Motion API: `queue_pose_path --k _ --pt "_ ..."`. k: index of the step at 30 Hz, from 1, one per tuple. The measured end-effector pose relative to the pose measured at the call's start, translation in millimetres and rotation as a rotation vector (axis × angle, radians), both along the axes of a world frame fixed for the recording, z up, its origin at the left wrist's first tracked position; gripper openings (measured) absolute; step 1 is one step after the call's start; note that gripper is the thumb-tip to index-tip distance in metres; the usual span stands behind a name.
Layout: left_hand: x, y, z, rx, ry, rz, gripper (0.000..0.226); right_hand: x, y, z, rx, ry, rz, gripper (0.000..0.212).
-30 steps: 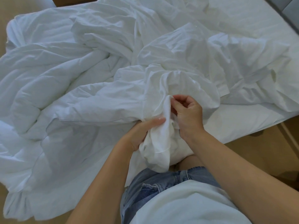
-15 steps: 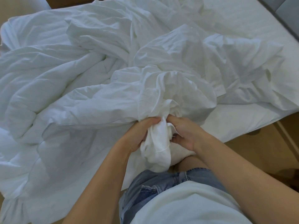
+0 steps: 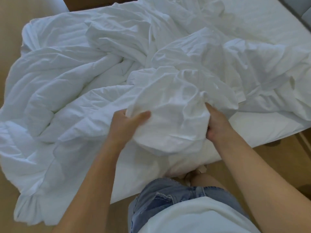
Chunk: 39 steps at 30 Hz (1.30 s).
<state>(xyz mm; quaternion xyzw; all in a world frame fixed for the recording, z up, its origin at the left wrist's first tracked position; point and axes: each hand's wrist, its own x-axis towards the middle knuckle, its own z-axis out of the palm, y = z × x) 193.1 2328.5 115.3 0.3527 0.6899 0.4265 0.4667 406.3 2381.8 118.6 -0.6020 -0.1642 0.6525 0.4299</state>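
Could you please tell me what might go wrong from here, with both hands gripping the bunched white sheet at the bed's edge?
1. The left hand and right hand grip one crumpled white fabric sheet whose far folds lie heaped together; pulling may tighten the tangle.
2. The puffy white duvet overhangs the bed's corner, so a tug could drag it onto the tan floor.

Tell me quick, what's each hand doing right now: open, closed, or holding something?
Left hand: closed, gripping the left side of the bunched white duvet cover.
Right hand: closed, gripping the same cover's right side.
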Motion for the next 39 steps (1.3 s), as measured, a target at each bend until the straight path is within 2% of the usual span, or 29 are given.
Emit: queue_pose_path --k 2,3,4,6,8,10,13,16,19,21,23,24,26,27,29,32,34,36,39 --pt "-18.0 5.6 -6.7 -0.004 -0.001 0.173 0.011 23.2 -10.8 6.8 0.106 -0.100 0.084 0.014" --pt "-18.6 10.7 -14.1 -0.018 0.064 0.203 0.008 26.0 -21.5 9.2 0.145 -0.119 0.148 0.013" --pt "-13.4 16.2 -21.7 -0.048 0.184 0.177 0.009 24.5 -33.5 7.6 0.160 -0.115 0.190 0.016" --pt "6.6 22.7 -36.5 -0.132 0.407 0.073 0.026 13.8 -59.0 0.8 0.148 -0.093 0.200 0.020" --pt "24.9 22.8 -45.0 -0.240 0.452 -0.029 0.037 5.0 -79.1 -2.7 0.144 -0.088 0.147 0.023" --pt "35.2 12.7 -45.9 -0.303 0.450 -0.083 0.038 6.0 -96.9 -0.8 0.171 -0.108 0.094 0.029" --pt "43.2 -18.2 -44.8 -0.308 0.270 -0.059 0.029 12.1 -130.3 11.9 0.245 -0.149 0.101 0.041" --pt "54.5 -53.5 -39.7 -0.189 0.108 -0.125 0.011 10.4 -177.7 22.2 0.329 -0.178 0.184 0.046" --pt "58.3 -75.4 -35.6 -0.220 0.112 -0.209 0.036 -0.9 -234.6 24.4 0.408 -0.213 0.343 0.035" --pt "51.6 -92.5 -39.2 -0.308 0.139 -0.217 0.040 -11.5 -276.0 21.2 0.447 -0.309 0.487 0.025" --pt "36.1 -114.0 -48.7 -0.380 0.084 -0.161 0.036 -15.9 -311.3 17.2 0.462 -0.327 0.535 0.029" --pt "26.9 -124.4 -54.2 -0.388 0.004 -0.115 0.029 -14.3 -324.0 16.3 0.449 -0.298 0.483 0.035" --pt "11.8 -142.5 -57.0 -0.339 -0.191 0.062 0.014 -1.5 -338.8 11.3 0.390 -0.204 0.226 0.037" --pt "8.6 -146.8 -55.2 -0.302 -0.246 0.152 0.020 7.6 -341.8 8.6 0.372 -0.158 0.078 0.032" --pt "12.0 -144.1 -52.4 -0.245 -0.185 0.204 0.033 17.7 -348.4 6.1 0.392 -0.132 -0.080 0.022" --pt "39.8 -140.1 -48.5 -0.262 -0.020 0.035 0.040 4.3 -358.5 1.0 0.377 -0.175 -0.016 0.022" --pt "58.3 -153.6 -43.2 -0.319 -0.033 -0.117 0.045 -10.7 -358.3 -2.5 0.340 -0.213 0.011 0.017" --pt "63.0 -180.4 -37.6 -0.404 -0.159 -0.228 0.056 -23.1 -353.8 -6.2 0.314 -0.229 0.012 0.013" --pt "49.9 -223.4 -23.7 -0.670 -0.568 -0.289 0.080 -46.1 -355.3 -8.3 0.257 -0.218 0.024 0.017"
